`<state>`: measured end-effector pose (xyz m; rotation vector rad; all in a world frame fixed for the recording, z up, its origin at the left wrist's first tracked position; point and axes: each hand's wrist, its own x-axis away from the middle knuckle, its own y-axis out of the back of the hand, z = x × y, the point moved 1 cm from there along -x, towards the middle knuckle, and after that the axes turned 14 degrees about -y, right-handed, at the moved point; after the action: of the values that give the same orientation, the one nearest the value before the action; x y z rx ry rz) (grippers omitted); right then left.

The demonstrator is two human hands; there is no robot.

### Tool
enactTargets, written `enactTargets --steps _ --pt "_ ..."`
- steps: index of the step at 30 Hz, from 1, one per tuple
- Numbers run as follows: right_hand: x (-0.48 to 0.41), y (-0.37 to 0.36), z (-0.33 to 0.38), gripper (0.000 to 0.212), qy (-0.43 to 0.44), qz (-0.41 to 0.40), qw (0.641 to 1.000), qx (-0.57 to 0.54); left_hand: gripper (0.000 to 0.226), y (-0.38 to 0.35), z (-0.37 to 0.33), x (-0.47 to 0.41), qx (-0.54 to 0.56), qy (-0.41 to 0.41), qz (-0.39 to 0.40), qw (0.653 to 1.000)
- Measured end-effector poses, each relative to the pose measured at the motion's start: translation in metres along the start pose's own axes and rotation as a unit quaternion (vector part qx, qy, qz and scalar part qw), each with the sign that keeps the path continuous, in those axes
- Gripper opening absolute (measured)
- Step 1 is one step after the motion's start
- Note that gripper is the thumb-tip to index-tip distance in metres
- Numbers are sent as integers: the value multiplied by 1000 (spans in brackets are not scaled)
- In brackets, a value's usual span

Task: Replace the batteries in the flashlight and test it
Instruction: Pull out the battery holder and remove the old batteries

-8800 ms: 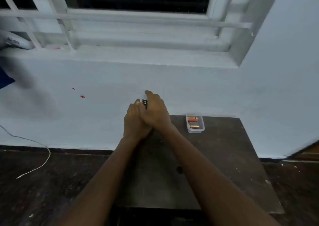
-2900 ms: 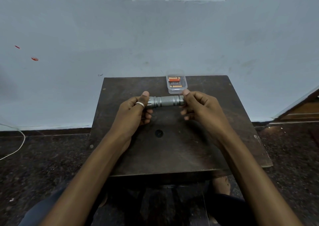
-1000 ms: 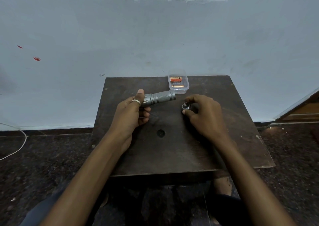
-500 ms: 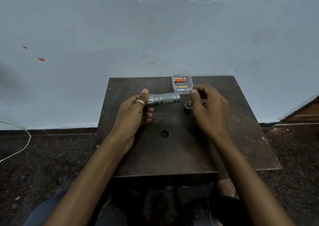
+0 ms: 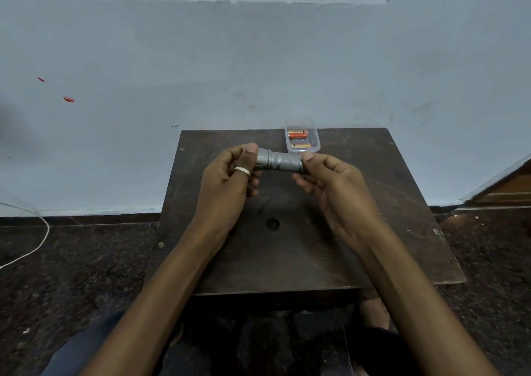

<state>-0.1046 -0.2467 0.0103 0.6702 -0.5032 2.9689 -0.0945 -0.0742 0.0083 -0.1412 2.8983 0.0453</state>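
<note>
I hold a grey metal flashlight (image 5: 280, 161) level above the back of a dark wooden table (image 5: 388, 203). My left hand (image 5: 227, 183), with a ring on the thumb, grips its head end. My right hand (image 5: 336, 191) pinches the tail end with thumb and fingertips, and hides what is at that end. The tail cap does not show. Just behind the flashlight, a small clear plastic container (image 5: 316, 148) on the table holds two orange batteries (image 5: 298, 134).
The table stands against a pale blue wall, with a small round hole (image 5: 272, 223) near its middle. Dark speckled floor lies on both sides, with a white cable (image 5: 40, 232) at the left. My knees are under the table's front edge.
My right hand unscrewed the tail cap, set it on the table and let go. It has now come back to the flashlight's tail end, and the cap is out of sight.
</note>
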Motion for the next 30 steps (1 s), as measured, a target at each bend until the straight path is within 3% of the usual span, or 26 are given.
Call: enactTargets --steps 5,12,16,20,26,30 --pt "3 -6 3 11 -87 60 980 -167 27 3 -7 1 -62 -115 -8 991" --pt "8 -6 4 16 -123 87 971 -186 34 4 -11 3 -90 -187 3 978" --pt "7 -2 5 31 -92 72 979 -167 34 8 -9 0 -97 -171 16 980" --pt "5 1 9 24 -37 42 989 -138 36 11 2 -3 -107 -164 70 978" --pt "9 2 10 23 36 3 999 -10 45 13 8 -3 -309 -285 153 894" --pt "12 5 12 21 102 -54 989 93 39 16 15 -2 -394 -281 122 867"
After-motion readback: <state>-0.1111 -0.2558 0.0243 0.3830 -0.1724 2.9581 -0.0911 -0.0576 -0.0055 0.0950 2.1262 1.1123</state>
